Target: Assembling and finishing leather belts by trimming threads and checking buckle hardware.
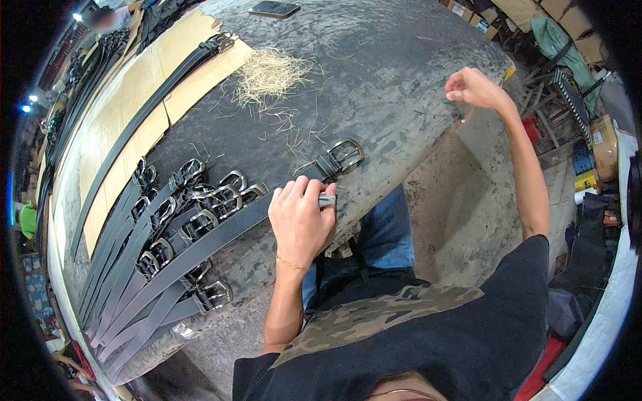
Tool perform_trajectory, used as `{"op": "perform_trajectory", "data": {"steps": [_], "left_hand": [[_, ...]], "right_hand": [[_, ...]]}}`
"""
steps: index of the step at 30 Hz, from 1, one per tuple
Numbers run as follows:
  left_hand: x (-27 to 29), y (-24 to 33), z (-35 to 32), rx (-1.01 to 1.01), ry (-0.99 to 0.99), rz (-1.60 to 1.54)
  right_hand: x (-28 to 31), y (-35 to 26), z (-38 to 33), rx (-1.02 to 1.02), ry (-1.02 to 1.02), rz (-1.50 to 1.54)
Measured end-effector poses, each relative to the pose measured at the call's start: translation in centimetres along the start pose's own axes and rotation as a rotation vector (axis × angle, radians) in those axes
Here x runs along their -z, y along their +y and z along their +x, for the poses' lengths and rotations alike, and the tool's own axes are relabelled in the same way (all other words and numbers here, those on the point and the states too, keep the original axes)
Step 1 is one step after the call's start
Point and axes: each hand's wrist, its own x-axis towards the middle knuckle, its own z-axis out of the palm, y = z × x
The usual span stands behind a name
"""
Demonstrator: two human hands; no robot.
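A black leather belt with light edge stitching slants across the worktable, its silver buckle near the table's edge. My left hand is closed over this belt just below the buckle. A small grey metallic piece shows between its thumb and forefinger; its kind is unclear. Out to the right, past the table's edge, I hold up my right hand with the fingers curled together. Something small and greenish shows beneath those fingers, too blurred to name.
Several belts with buckles lie fanned out at the left. Behind them, another belt rests on cardboard. A heap of pale thread-like scraps and a dark flat object are farther back. Cartons stand at the far right.
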Motion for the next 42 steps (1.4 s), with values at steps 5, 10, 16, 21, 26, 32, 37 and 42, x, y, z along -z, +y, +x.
{"op": "perform_trajectory", "data": {"steps": [5, 10, 16, 21, 26, 32, 37, 42], "left_hand": [[0.5, -0.2, -0.1, 0.02, 0.051, 0.007], [1.2, 0.5, -1.4, -0.203, -0.01, -0.356], [1.1, 1.2, -3.9, -0.217, -0.067, -0.262], [1.0, 1.3, -3.8, -0.159, -0.012, -0.279], [0.9, 1.2, -4.0, -0.163, -0.006, -0.264], [2.4, 1.7, -3.2, -0.121, 0.066, -0.306], [2.0, 1.0, 0.5, -0.002, 0.051, -0.093], [0.6, 0.0, 0.6, 0.171, -0.012, -0.136]], "right_hand": [[-1.5, -7.5, -2.9, 0.202, 0.24, 0.187], [-7.7, -15.1, -5.0, 0.483, 0.303, 0.378], [-12.7, -19.9, -3.8, 0.602, 0.274, 0.408], [-13.9, -19.4, -3.0, 0.674, 0.36, 0.352], [-13.7, -19.2, -3.7, 0.467, 0.391, 0.688], [-13.5, -19.6, -3.4, 0.355, 0.335, 0.755], [-13.5, -19.1, -3.4, 0.433, 0.454, 0.611], [-14.7, -19.4, -2.9, 0.492, 0.497, 0.507]]}}
